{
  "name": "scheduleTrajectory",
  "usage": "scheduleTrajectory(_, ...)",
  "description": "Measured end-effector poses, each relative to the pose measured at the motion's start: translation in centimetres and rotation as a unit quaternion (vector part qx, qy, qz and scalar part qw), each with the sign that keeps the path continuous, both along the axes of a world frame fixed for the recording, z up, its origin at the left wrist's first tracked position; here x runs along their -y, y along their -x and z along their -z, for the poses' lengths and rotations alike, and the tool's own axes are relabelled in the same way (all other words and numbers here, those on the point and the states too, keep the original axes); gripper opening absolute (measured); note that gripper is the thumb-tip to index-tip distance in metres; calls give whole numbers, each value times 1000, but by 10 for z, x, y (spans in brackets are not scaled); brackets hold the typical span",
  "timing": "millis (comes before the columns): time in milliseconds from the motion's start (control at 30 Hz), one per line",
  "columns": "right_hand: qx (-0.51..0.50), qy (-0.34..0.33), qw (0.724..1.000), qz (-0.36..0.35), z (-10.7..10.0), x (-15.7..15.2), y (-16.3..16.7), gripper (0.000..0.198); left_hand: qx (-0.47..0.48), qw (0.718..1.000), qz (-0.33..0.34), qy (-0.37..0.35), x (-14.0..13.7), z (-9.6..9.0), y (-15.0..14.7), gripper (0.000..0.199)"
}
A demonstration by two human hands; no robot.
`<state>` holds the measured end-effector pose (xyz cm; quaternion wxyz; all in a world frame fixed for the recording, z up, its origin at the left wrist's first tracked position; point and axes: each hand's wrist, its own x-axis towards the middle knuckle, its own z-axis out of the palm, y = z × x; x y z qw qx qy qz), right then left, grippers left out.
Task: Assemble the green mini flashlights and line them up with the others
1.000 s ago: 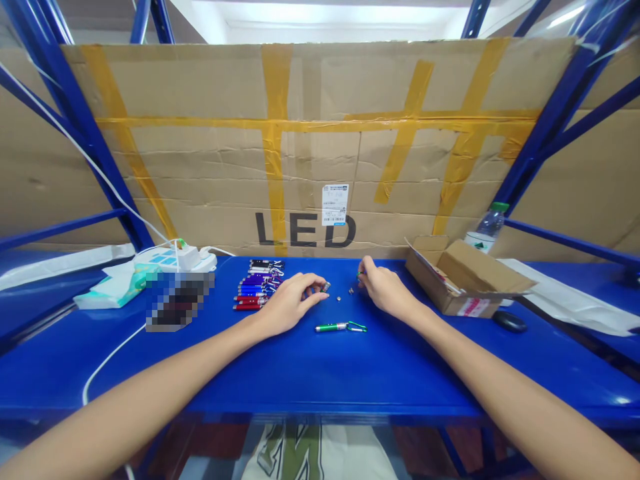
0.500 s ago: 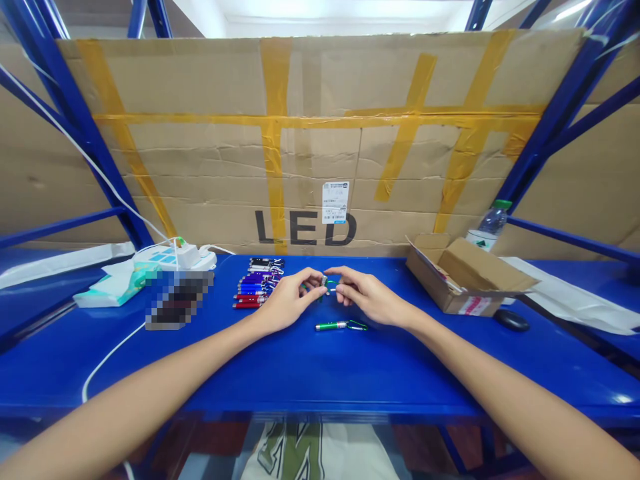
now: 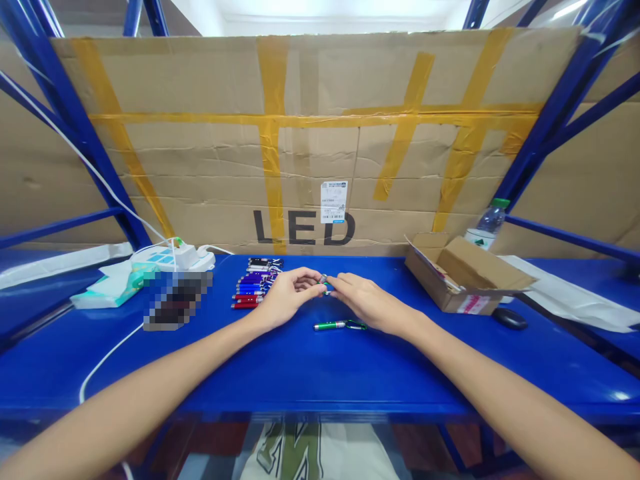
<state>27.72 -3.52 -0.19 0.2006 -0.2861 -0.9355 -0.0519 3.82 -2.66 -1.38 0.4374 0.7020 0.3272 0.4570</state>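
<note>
My left hand (image 3: pixel 293 295) is closed in a pinch on a small green-and-silver keychain light (image 3: pixel 327 288), mostly hidden by the fingers. From the other side, my right hand (image 3: pixel 367 301) closes its fingertips over the same piece, back of the hand upward. Below the hands a green keychain light (image 3: pixel 330 326) with a green carabiner clip lies flat on the blue table (image 3: pixel 300 373). Beyond my left wrist lies a row of similar keychain lights (image 3: pixel 249 290) in red, blue, purple, silver and black, their clips partly behind the hand.
At the right stand an open cardboard box (image 3: pixel 445 287) and a bottle with a green cap (image 3: pixel 487 223), with a black computer mouse (image 3: pixel 510 319) near them. A power strip (image 3: pixel 183 257), a tissue pack (image 3: pixel 113 287) and a blurred dark object (image 3: pixel 180 300) are left. Large cardboard (image 3: pixel 210 173) closes the back.
My right hand has turned over, its fingers moving left onto the piece in my left hand. The left hand has hardly moved; the light on the table stays put.
</note>
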Motion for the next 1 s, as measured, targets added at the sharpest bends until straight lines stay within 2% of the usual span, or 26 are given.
scheduleTrajectory(167, 36, -61, 997, 26, -1, 3, 0, 28, 22, 1000, 3, 15, 1, -2, -1, 43)
scheduleTrajectory(367, -7, -44, 998, 45, -7, -1, -3, 26, 30, 999, 10, 6, 3, -2, -2, 39)
scheduleTrajectory(533, -32, -18, 996, 85, -10, -7, -11, 23, 10, 999, -33, -18, -3, 2, 0, 38)
scheduleTrajectory(667, 77, 7, 987, 144, -11, -13, -20, 28, 17, 998, -58, -14, -9, 4, 3, 41)
scheduleTrajectory(867, 224, -4, 944, 244, -8, -18, -30, 28, 10, 999, -48, -9, -7, 4, 2, 42)
scheduleTrajectory(1000, 241, -9, 936, 256, -10, -16, -28, 30, -2, 999, -42, -12, -5, 4, 1, 39)
